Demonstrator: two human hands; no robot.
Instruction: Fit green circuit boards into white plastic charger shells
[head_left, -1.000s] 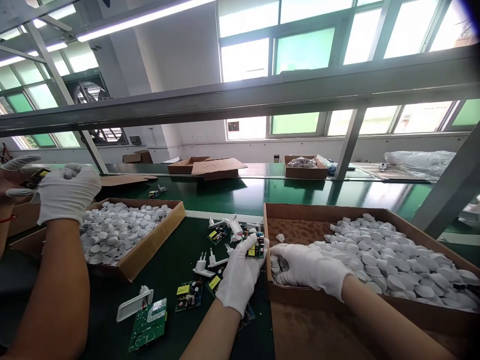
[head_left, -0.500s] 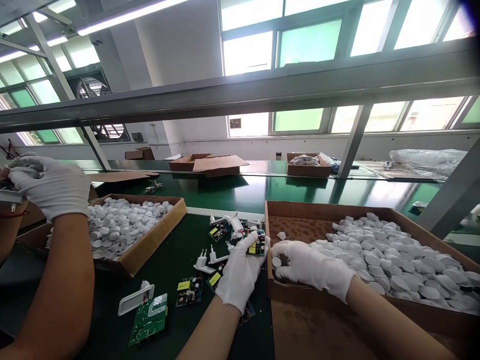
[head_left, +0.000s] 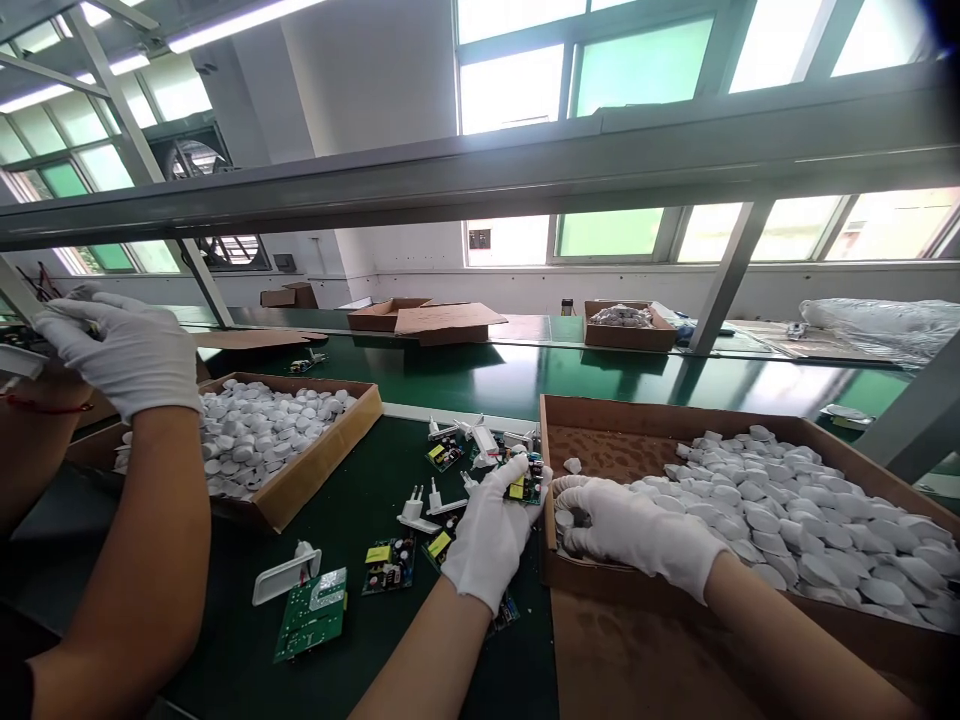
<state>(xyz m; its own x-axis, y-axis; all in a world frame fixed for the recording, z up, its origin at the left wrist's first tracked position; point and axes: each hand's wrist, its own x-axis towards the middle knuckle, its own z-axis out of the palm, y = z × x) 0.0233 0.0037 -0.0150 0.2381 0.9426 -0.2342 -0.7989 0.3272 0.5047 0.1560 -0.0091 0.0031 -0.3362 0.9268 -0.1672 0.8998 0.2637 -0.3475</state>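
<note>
My left hand (head_left: 491, 540), in a white glove, holds a small circuit board (head_left: 525, 487) with a yellow part against the left wall of a cardboard box (head_left: 600, 412). Inside that box, my gloved right hand (head_left: 637, 530) curls its fingers and thumb around a small white disc (head_left: 564, 519) near the left wall. Many similar white discs (head_left: 810, 510) are heaped to the right. Beside my left hand lie white plug housings (head_left: 414, 510), a board with a yellow block (head_left: 388, 565) and a green board (head_left: 311, 613) turned underside up.
At left, a co-worker's gloved hand (head_left: 135, 355) and forearm reach over another carton (head_left: 319, 470) of white discs. A metal beam (head_left: 480, 185) crosses above the green bench (head_left: 420, 375). Cartons (head_left: 450, 322) stand farther back, with a plastic bag (head_left: 877, 325) at right.
The whole view has shifted slightly to the left, so things appear farther right. Both my hands keep nearly the same pose. The co-worker's hand has altered its pose a little.
</note>
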